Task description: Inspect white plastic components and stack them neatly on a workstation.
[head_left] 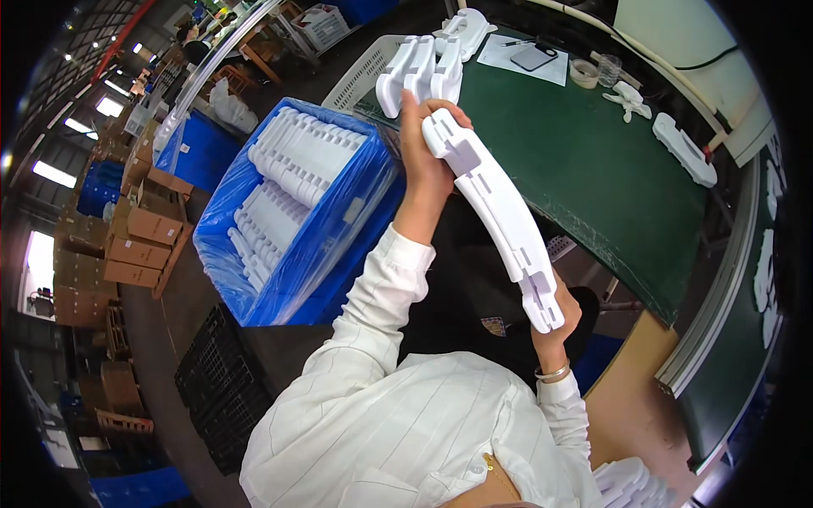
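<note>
A long, curved white plastic part [500, 207] with slots along its face slants across the middle of the view. My left hand [426, 161] grips its upper end, fingers wrapped behind it. At the lower end, my right hand [569, 322] is closed around its side. Just beyond my left hand, several similar white parts [419, 72] stand side by side at the green table's [593, 161] left corner. To the left, a blue bin [356, 233] lined with clear plastic holds rows of stacked white parts [301, 157].
Paper [500, 55], a phone [535, 57], a tape roll [583, 74], a clear cup [608, 70] and a small white piece [627, 100] lie along the table's far side. Another curved part [684, 151] rests at right. A black crate [222, 381] and cardboard boxes [140, 241] stand left.
</note>
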